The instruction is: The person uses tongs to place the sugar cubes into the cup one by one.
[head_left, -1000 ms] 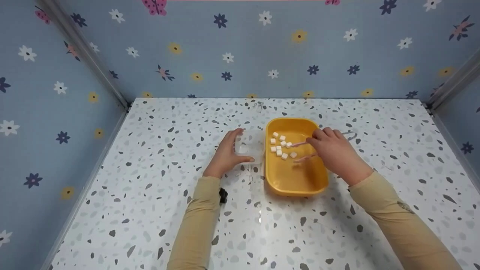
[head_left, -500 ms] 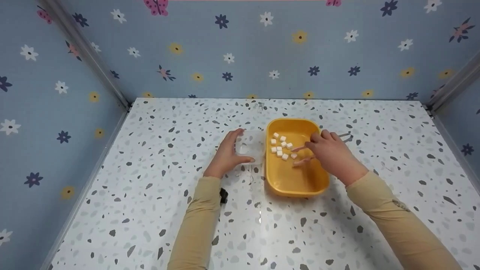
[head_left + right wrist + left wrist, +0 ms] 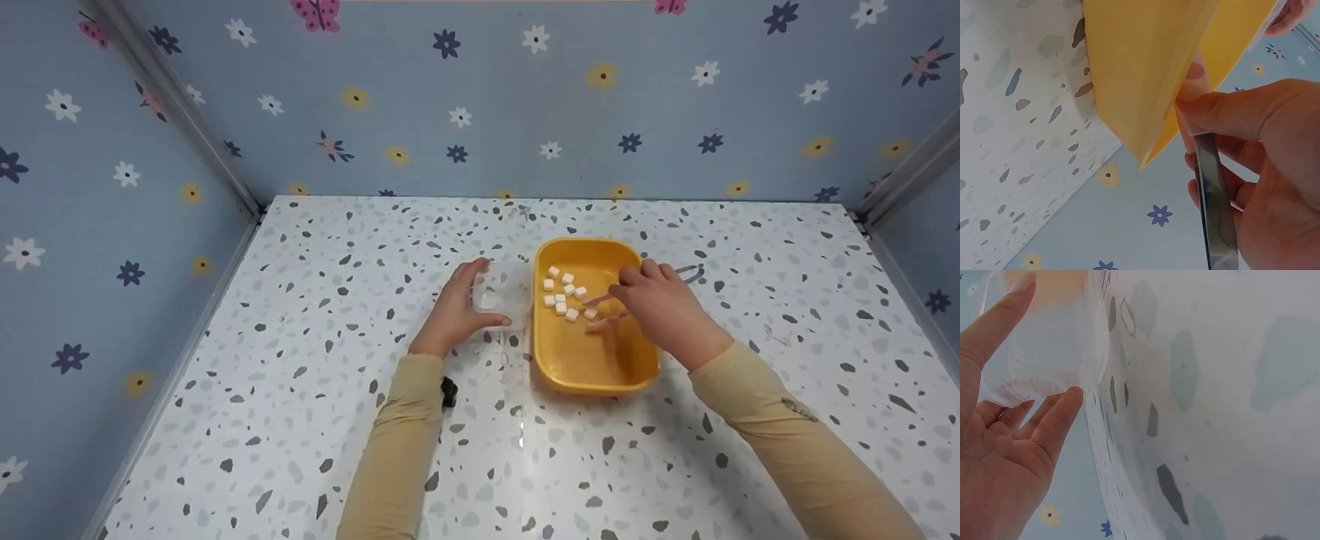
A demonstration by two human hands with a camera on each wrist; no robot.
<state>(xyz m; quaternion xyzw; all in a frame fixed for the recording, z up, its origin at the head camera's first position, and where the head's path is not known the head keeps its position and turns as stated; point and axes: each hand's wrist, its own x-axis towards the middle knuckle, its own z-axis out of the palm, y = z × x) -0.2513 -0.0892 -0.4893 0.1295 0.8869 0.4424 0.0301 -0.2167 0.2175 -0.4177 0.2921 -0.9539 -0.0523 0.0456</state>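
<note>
1. About ten small white cubes (image 3: 561,307) lie in a rounded, yellow plastic tub (image 3: 589,361), mostly toward its far left.
2. Our right hand (image 3: 669,309) pinches pink-tipped metal tongs (image 3: 606,323); their tips stand apart, one cube between them, seemingly not yet gripped.
3. Our left hand (image 3: 454,309) holds a clear plastic box (image 3: 504,289) beside the tub, thumb and fingers around its sides.
4. We make out no cubes inside the box, so we judge the picking-up mostly left to do.
</note>
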